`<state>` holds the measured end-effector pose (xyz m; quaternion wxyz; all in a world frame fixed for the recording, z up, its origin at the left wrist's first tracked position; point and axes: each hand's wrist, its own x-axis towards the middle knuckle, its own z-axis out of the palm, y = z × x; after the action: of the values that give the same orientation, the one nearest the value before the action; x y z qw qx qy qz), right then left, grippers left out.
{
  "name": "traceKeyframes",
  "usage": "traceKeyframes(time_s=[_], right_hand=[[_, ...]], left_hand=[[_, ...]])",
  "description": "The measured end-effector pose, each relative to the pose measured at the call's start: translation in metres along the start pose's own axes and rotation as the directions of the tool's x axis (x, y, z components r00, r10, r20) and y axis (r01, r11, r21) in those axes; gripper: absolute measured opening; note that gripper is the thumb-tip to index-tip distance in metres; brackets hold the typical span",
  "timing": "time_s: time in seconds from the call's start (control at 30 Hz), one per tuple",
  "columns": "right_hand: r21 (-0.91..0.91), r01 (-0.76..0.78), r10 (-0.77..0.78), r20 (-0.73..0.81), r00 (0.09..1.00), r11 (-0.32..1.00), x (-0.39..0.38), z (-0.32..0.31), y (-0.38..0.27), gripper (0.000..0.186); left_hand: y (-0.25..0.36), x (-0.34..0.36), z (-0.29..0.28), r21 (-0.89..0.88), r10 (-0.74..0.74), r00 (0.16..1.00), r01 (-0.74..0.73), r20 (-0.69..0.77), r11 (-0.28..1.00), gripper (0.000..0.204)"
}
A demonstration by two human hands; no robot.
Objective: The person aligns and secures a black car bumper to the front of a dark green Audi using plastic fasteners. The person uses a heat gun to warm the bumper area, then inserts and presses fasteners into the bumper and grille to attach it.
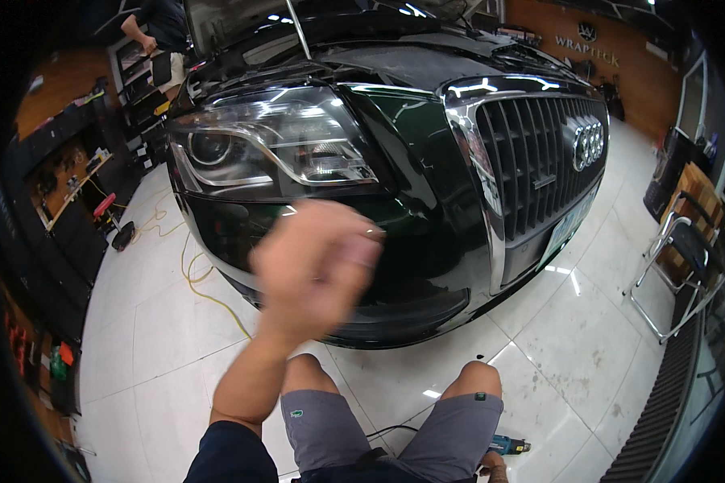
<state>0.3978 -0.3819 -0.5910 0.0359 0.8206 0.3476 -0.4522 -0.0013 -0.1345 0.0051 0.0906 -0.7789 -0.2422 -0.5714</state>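
From my end I see a floor (161, 346) of large white tiles, with dark specks and smudges toward the right and bright light reflections (574, 282). A yellow cord (188, 278) winds over its left side. Black cabinets (72, 249) line that side, near a red-topped stool (105, 204). I make out an orange-brown back wall (644, 88) with a pale sign (586, 48). On the right, a folding chair (689, 237) stands by wooden boards (695, 191); a dark slatted strip (660, 427) edges the tiles.
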Motion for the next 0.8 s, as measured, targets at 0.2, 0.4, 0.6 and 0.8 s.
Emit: traceKeyframes(time_s=[0.2,0.4,0.6,0.8], right_hand=[[0.175,0.245,-0.157,-0.404,0.901,0.953,0.030,-0.096,-0.028,0.038],[-0.201,0.809,-0.545,-0.822,0.167,0.552,-0.149,-0.250,-0.244,0.022],[-0.621,0.783,-0.573,-0.629,-0.525,-0.037,-0.285,-0.307,-0.447,0.034],[-0.848,0.525,-0.419,-0.502,-0.757,0.068,-0.312,-0.316,-0.549,0.041]], left_hand=[[-0.016,-0.029,0.079,0.207,-0.102,0.963,0.050,0.249,0.977,0.044],[-0.054,-0.044,0.087,0.217,0.024,0.979,-0.069,0.203,0.974,0.045],[-0.090,-0.007,0.061,0.609,-0.087,0.994,0.109,-0.066,0.785,0.071],[-0.110,0.022,0.034,0.620,-0.017,1.000,0.010,0.004,0.785,0.078]])
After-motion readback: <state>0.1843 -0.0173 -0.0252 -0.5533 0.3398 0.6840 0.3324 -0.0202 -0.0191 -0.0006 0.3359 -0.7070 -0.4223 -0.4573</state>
